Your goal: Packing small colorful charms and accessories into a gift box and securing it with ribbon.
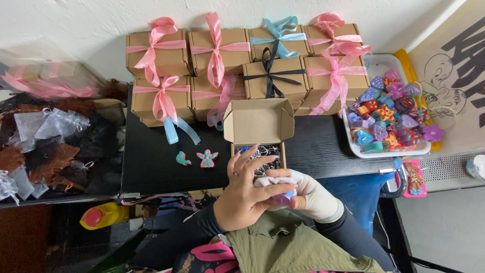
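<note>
Just hands (268,194) cupped together, fingers spread.

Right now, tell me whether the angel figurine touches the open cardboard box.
Apart. The head view shows bare black tabletop between the angel figurine and the open cardboard box.

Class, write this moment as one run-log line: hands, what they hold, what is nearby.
left hand: touching small purple item | right hand: gloved, holding small purple item | open cardboard box: just beyond hands | tray of colourful shapes: right

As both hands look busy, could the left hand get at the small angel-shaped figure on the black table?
Probably yes: the angel figure lies bare on the black table just beyond the left hand, nothing between, though that hand now touches a small wrapped item.
</note>
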